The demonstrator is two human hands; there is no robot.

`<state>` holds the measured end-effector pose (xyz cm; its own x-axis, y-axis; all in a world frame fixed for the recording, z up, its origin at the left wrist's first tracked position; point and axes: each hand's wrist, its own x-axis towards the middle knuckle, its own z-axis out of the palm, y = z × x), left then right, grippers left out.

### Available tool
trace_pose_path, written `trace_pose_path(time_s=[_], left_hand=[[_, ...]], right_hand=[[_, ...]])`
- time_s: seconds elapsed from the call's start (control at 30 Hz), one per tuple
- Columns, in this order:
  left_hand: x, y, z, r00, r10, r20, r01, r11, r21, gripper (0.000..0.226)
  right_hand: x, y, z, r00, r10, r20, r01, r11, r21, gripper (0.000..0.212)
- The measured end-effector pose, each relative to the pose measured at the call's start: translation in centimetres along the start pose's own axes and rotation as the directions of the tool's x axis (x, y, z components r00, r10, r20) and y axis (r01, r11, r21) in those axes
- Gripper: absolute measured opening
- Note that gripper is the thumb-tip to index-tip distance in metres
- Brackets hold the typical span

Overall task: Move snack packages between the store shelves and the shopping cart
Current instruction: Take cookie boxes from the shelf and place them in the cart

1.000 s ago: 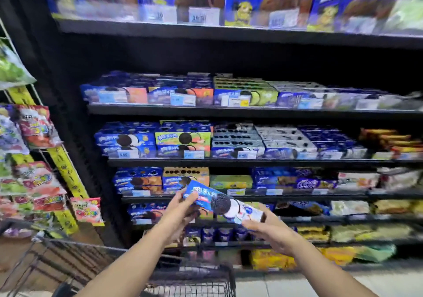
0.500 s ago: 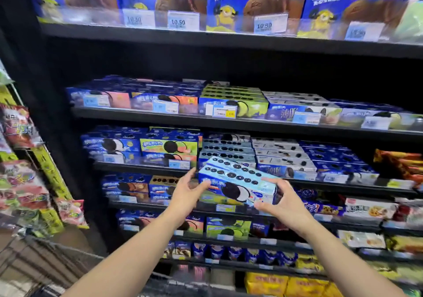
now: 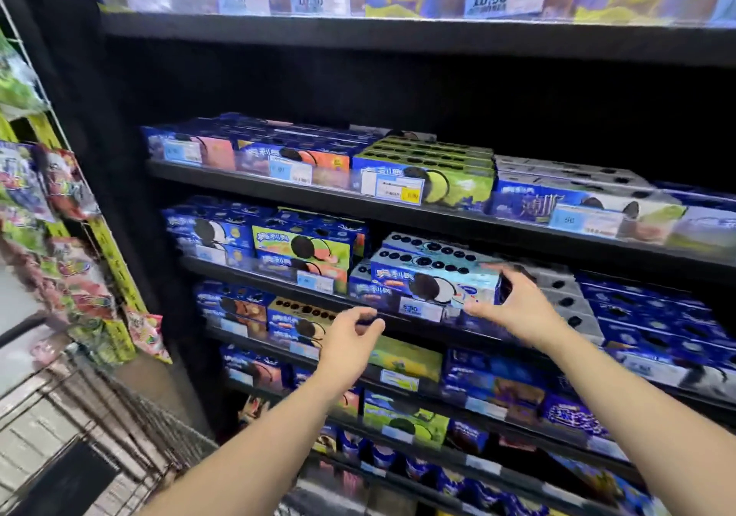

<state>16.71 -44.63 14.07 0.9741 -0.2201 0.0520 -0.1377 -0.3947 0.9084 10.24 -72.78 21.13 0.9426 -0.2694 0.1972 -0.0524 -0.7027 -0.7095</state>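
A light blue cookie box (image 3: 432,276) with a black-and-white cookie printed on its front lies on a stack of like boxes on the third shelf (image 3: 255,270). My right hand (image 3: 517,308) grips its right end, with the thumb under the front edge and the fingers curled over the top. A little lower and to the left, my left hand (image 3: 350,336) hangs off the box in front of the shelf below. Its fingers are loosely curled and hold nothing.
Rows of blue, green and orange cookie boxes fill the black shelves, with price tags along the edges. A wire shopping cart (image 3: 119,420) stands at the lower left. Candy bags (image 3: 71,276) hang on a rack at the left.
Both hands carried the cookie box up and forward onto the shelf stack. My left hand has let go and dropped away. The view moved closer to the shelves.
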Motion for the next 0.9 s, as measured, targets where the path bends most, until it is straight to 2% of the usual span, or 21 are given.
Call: trace_pose_path(time_s=[0.17, 0.23, 0.33, 0.4, 0.63, 0.77, 0.9], left_hand=[[-0.1, -1.5, 0.4, 1.000, 0.003, -0.005, -0.003, 0.995, 0.101, 0.027], [-0.1, -2.0, 0.5, 1.000, -0.004, -0.021, 0.006, 0.994, 0.111, 0.027], [0.2, -2.3, 0.6, 0.999, -0.020, -0.040, 0.025, 0.993, 0.113, 0.027], [0.4, -2.4, 0.6, 0.999, -0.028, -0.028, 0.031, 0.994, 0.109, 0.028], [1.9, -1.1, 0.6, 0.999, 0.052, -0.009, -0.051, 0.995, 0.089, 0.035], [3.2, 0.1, 0.5, 0.975, 0.219, 0.036, -0.221, 0.950, 0.218, 0.042], [4.5, 0.8, -0.1, 0.970, 0.220, 0.100, -0.241, 0.920, 0.308, 0.052]], right_hand=[[3.9, 0.1, 1.3, 0.993, -0.006, 0.122, 0.013, 0.999, -0.052, 0.075], [4.9, -0.1, 1.9, 0.982, -0.019, 0.187, 0.035, 0.996, -0.083, 0.091], [5.7, 0.0, 2.7, 0.975, 0.048, 0.219, -0.019, 0.991, -0.132, 0.121], [5.6, 0.5, 2.9, 0.974, 0.092, 0.208, -0.057, 0.984, -0.166, 0.127], [4.9, 1.6, 2.9, 0.989, 0.102, 0.103, -0.081, 0.978, -0.192, 0.104], [4.6, 0.7, 3.8, 0.991, 0.127, 0.035, -0.113, 0.957, -0.266, 0.098], [3.1, 0.0, 4.0, 0.995, 0.100, -0.031, -0.104, 0.929, -0.356, 0.089]])
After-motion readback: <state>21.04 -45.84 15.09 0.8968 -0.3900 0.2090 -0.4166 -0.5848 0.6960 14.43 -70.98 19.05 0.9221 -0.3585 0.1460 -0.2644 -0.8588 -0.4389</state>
